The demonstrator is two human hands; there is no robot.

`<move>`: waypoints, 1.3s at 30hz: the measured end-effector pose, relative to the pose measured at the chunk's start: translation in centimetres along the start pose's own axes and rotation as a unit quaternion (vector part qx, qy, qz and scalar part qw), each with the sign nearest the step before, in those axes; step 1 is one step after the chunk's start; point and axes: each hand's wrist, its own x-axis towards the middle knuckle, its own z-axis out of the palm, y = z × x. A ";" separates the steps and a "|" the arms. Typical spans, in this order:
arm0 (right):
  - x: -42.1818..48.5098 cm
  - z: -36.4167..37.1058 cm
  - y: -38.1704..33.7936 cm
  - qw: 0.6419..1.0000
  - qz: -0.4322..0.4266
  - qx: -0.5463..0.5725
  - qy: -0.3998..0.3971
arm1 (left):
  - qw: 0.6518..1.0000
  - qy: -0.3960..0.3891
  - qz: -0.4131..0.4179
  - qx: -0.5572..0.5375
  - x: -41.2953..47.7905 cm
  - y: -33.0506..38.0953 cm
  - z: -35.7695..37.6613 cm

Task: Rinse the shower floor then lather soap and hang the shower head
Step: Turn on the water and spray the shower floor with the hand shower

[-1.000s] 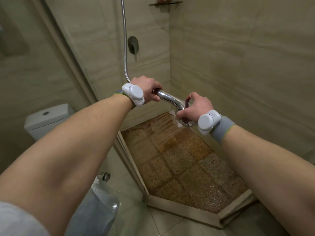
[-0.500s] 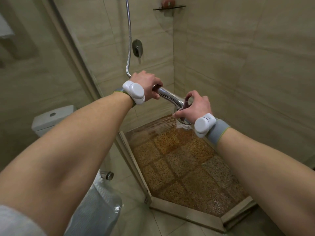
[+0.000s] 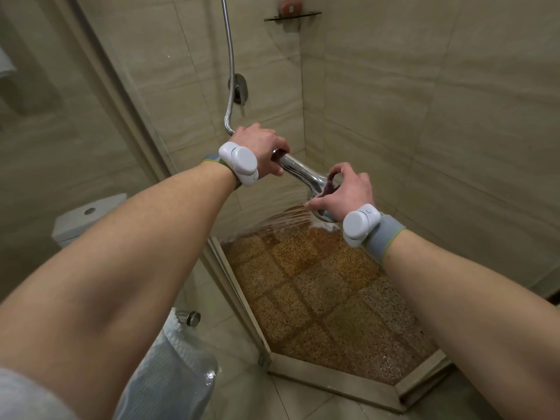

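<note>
A chrome shower head (image 3: 306, 174) is held over the wet brown pebbled shower floor (image 3: 327, 295). My left hand (image 3: 260, 147) is shut around its handle, where the metal hose (image 3: 230, 71) comes down. My right hand (image 3: 342, 189) grips the round spray end from the right. Water sprays out to the left and down toward the floor's far corner. A reddish soap bar (image 3: 290, 6) lies on a small corner shelf (image 3: 292, 17) high up on the wall.
A round mixer valve (image 3: 239, 89) sits on the back wall behind the hose. The glass shower door frame (image 3: 127, 95) runs down the left side. A white toilet tank (image 3: 88, 216) stands at left. The raised stone curb (image 3: 333, 386) borders the floor in front.
The view has tilted up, bringing the soap shelf into sight. Both hands have stayed on the shower head, and the spray now points more sideways to the left than downward.
</note>
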 end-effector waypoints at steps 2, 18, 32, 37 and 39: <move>0.0 0.2 -0.1 1.000 0.001 0.002 -0.004 | 1.000 -0.002 0.001 0.002 0.0 -0.1 0.0; 0.3 1.7 0.0 1.000 0.015 0.015 -0.012 | 1.000 -0.011 0.010 0.008 0.2 -1.1 0.5; 0.5 2.4 0.0 1.000 0.021 0.016 -0.008 | 1.000 -0.019 0.013 0.012 0.8 -1.4 0.9; 0.5 2.4 -0.1 1.000 0.022 0.015 -0.004 | 1.000 -0.018 0.017 0.011 0.9 -1.4 0.8; 0.5 2.4 -0.1 1.000 0.024 0.018 -0.004 | 1.000 -0.016 0.017 0.010 1.0 -1.4 0.9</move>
